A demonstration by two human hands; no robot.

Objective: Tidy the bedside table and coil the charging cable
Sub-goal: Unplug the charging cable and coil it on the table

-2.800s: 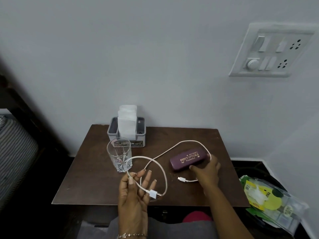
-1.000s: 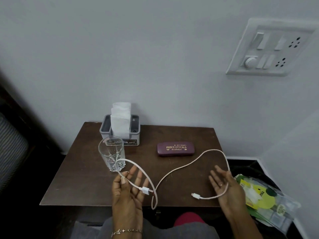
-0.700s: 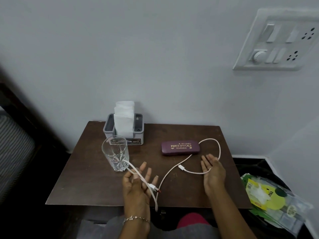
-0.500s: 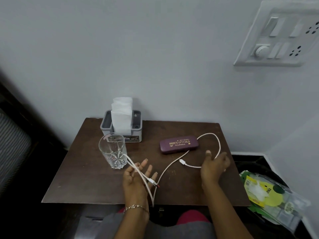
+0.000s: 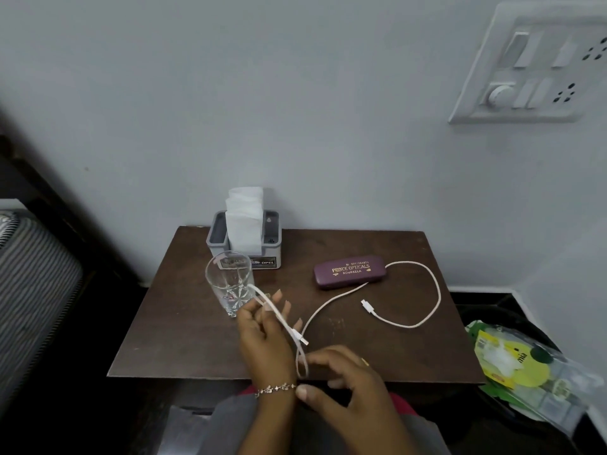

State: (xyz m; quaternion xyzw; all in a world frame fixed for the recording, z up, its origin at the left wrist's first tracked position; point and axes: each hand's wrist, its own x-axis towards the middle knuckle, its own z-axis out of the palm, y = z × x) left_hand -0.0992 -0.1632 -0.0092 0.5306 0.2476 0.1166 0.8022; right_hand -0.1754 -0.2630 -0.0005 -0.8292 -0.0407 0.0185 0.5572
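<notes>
Head view | right hand (image 5: pixel 348 379) leaves far plug, now open beside cable (image 5: pixel 423 290) loop near left hand (image 5: pixel 266 333) | left grasps cable | coil barely begun

Tabletop (image 5: pixel 184 339) at frame centre. Tissue holder (image 5: pixel 244 239) at its upper-left edge; glass (image 5: pixel 230 282) just below it; spectacle case (image 5: pixel 349 272) to the right. Cable (image 5: pixel 427 290) loops lower right of the case. Switchboard (image 5: pixel 532 64) upper right.
</notes>
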